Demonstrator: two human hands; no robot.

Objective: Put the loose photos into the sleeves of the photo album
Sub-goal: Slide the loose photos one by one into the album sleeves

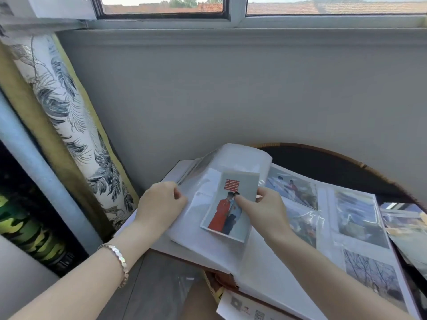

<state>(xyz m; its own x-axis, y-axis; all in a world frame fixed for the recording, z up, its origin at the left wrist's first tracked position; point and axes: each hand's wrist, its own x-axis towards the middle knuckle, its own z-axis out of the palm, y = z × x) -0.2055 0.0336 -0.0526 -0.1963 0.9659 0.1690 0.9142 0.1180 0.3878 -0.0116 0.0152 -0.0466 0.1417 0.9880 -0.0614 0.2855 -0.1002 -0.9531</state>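
Note:
An open photo album [265, 269] lies across a dark round table, its right page filled with several photos in sleeves. My right hand [261, 211] pinches a loose photo [227, 215] of two people, one in red, under a red paper symbol; the photo lies on the raised left page over a clear sleeve. My left hand [159, 204] grips the left edge of that white page [196, 227] and holds it up.
More loose photos [406, 225] lie at the album's right edge. A patterned curtain [69, 125] hangs at the left, and a grey wall with a window stands behind the round dark table [323, 162]. Papers [242, 308] poke out below the album.

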